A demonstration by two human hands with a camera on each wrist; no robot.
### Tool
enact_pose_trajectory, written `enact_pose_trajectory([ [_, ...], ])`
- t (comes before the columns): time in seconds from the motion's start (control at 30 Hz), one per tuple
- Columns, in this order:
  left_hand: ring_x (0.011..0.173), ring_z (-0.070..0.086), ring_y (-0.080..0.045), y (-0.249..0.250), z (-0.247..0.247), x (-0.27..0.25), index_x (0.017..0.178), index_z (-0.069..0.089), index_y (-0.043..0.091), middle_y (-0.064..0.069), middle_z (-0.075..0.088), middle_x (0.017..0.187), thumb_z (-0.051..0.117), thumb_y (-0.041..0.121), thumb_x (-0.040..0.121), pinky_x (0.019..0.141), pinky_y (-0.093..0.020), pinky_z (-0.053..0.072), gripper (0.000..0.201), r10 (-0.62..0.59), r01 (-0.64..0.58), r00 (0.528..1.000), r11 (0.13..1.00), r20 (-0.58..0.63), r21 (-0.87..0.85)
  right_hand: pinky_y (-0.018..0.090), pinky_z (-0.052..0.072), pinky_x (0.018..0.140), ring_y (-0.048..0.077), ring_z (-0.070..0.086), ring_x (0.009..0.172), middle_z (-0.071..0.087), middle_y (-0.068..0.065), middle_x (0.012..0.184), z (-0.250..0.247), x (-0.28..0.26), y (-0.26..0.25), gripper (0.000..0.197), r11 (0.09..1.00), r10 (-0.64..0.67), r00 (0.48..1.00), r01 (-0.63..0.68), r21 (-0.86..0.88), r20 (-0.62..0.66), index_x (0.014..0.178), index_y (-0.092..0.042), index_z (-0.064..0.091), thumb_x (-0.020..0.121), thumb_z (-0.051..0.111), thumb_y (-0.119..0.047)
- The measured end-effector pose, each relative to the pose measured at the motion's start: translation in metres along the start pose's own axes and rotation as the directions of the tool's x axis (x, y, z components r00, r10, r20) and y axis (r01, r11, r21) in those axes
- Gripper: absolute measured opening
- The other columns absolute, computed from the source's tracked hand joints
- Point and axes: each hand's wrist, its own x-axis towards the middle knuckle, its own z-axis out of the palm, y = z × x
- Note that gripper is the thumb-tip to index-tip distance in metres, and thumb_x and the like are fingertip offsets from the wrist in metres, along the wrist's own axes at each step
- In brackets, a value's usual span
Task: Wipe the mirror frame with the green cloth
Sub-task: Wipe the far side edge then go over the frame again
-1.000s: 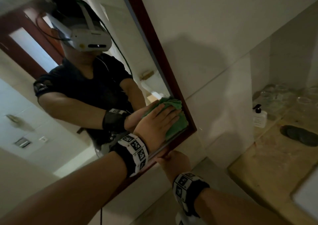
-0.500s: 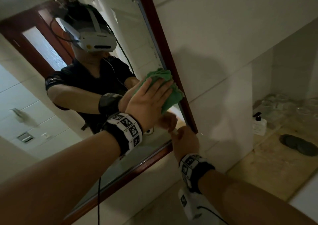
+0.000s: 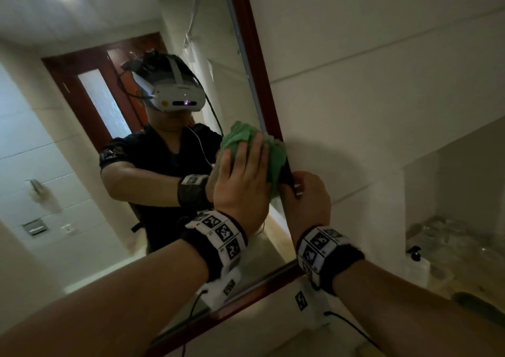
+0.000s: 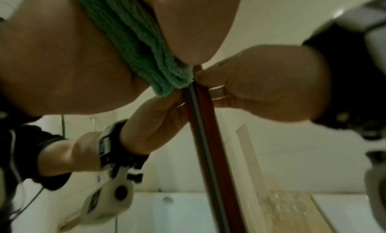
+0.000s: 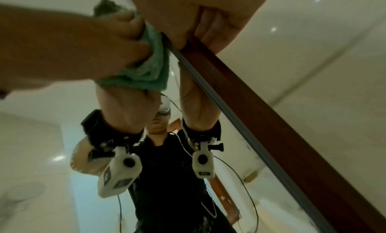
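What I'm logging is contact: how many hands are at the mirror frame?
2, reflections aside. The left hand holds the cloth against the frame on its right side; the right hand grips it just below.

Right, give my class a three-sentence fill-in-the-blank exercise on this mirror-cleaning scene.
1. The left hand holds a cloth coloured ___.
2. The right hand pinches the mirror's dark red ___ beside the cloth.
3. The pump bottle stands to the ___ of the mirror.
Missing words: green; frame; right.

Left hand (image 4: 62,63) holds green cloth (image 4: 146,51) against mirror frame (image 4: 205,121)
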Motion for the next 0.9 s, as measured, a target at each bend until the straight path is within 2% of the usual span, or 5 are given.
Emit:
enact_pose_trajectory([
  [0.23, 0.133, 0.033, -0.033, -0.004, 0.001, 0.027, 0.139, 0.044, 0.0, -0.018, 0.036, 0.144, 0.06, 0.035, 0.083, 0.109, -0.04, 0.021, 0.068, -0.059, 0.057, 0.989, 0.998, -0.132, -0.019, 0.031, 0.052, 0.084, 0.014, 0.06, 0.095, 0.062, -0.004, 0.109, 0.01, 0.026, -0.036, 0.026, 0.993, -0.044, 0.995, 0.053, 0.108, -0.09, 0.112, -0.024, 0.065, 0.09, 0.053, -0.02],
  [0.4, 0.129, 0.032, -0.03, 0.002, 0.016, 0.003, 0.143, 0.033, 0.002, -0.013, 0.027, 0.145, 0.047, 0.037, 0.088, 0.108, -0.038, 0.02, 0.066, -0.001, -0.001, 1.0, 0.999, -0.024, -0.048, 0.031, 0.047, 0.085, 0.02, 0.058, 0.1, 0.061, 0.001, 0.113, 0.008, 0.022, -0.035, 0.027, 0.995, -0.061, 0.992, 0.069, 0.067, -0.109, 0.117, -0.02, 0.061, 0.092, 0.053, -0.017],
  [0.53, 0.132, 0.036, -0.032, -0.019, -0.007, 0.044, 0.141, 0.039, 0.002, -0.016, 0.038, 0.146, 0.052, 0.046, 0.085, 0.11, -0.042, 0.02, 0.073, -0.052, 0.052, 0.998, 0.999, -0.041, 0.002, 0.038, 0.051, 0.084, 0.019, 0.059, 0.098, 0.06, -0.003, 0.111, 0.006, 0.029, -0.044, 0.026, 0.994, -0.046, 0.994, 0.055, 0.092, -0.098, 0.113, -0.022, 0.062, 0.089, 0.053, -0.018],
  [0.73, 0.141, 0.022, -0.032, -0.061, -0.055, 0.105, 0.148, 0.026, 0.005, -0.018, 0.024, 0.153, 0.048, 0.039, 0.085, 0.115, -0.04, 0.006, 0.075, -0.203, 0.206, 0.97, 0.979, -0.137, 0.008, 0.034, 0.051, 0.081, 0.017, 0.058, 0.094, 0.059, -0.006, 0.104, 0.003, 0.027, -0.045, 0.026, 0.993, -0.047, 0.994, 0.057, 0.106, -0.102, 0.113, -0.024, 0.061, 0.088, 0.058, -0.019],
  [0.9, 0.142, 0.02, -0.033, -0.041, -0.039, 0.076, 0.148, 0.026, 0.004, -0.017, 0.023, 0.154, 0.047, 0.042, 0.085, 0.115, -0.044, 0.007, 0.076, -0.085, 0.085, 0.996, 0.995, -0.004, 0.046, 0.034, 0.05, 0.079, 0.018, 0.058, 0.093, 0.058, -0.005, 0.103, 0.0, 0.028, -0.045, 0.025, 0.994, -0.065, 0.997, 0.068, 0.084, -0.041, 0.112, -0.025, 0.061, 0.088, 0.054, -0.018],
])
